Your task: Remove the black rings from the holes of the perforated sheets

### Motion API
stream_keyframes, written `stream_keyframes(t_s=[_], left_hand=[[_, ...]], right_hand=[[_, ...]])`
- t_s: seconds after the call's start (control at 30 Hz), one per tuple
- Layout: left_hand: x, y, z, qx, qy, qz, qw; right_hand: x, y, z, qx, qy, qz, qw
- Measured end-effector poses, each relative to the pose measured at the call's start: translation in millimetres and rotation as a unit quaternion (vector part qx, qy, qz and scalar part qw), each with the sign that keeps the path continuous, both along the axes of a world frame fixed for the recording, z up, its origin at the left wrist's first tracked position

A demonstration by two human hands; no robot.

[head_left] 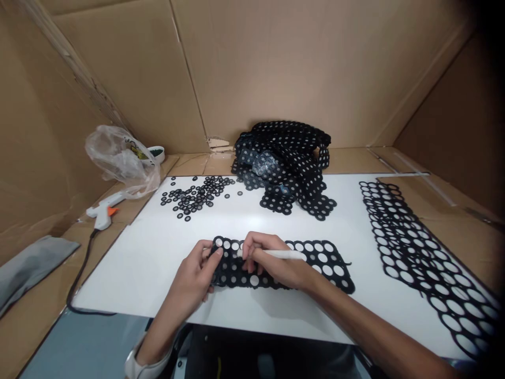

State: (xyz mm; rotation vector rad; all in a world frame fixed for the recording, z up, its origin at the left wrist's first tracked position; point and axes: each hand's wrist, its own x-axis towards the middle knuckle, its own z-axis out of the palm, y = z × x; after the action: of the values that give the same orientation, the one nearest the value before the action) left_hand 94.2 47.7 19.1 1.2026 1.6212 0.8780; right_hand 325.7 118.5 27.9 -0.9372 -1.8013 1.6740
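Observation:
A black strip of joined rings [323, 258] lies across the front middle of the white board. My left hand [196, 273] grips its left end, thumb on top and fingers partly under it. Over the strip's middle, my right hand [272, 258] pinches a white pen-like tool [284, 255], its tip hidden by the fingers. Some openings in the strip look white, others are filled with grey discs. Behind the strip, to the left, many small dark rings [197, 196] are scattered.
A heap of black dotted mesh [284, 152] stands at the back. Another ring mesh [410, 242] stretches along the right. On the left are a glue gun [103, 213] with its cord, a plastic bag [118, 158], a small white tub [157, 153] and grey cloth [35, 266].

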Motion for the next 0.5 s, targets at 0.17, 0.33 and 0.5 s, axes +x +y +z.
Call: stream_keyframes(t_s=[0.17, 0.33, 0.5], left_hand=[[2, 5, -1.6, 0.003, 0.049, -0.038, 0.998], [6, 0, -6.9, 0.042, 0.051, -0.005, 0.998], [11, -3, -6.3, 0.071, 0.057, 0.001, 0.996]], right_hand=[[-2, 0, -1.4, 0.023, -0.011, 0.016, 1.000], [-1, -1, 2.4, 0.041, -0.021, 0.027, 0.999], [-1, -2, 0.8, 0.072, -0.007, 0.041, 0.997]])
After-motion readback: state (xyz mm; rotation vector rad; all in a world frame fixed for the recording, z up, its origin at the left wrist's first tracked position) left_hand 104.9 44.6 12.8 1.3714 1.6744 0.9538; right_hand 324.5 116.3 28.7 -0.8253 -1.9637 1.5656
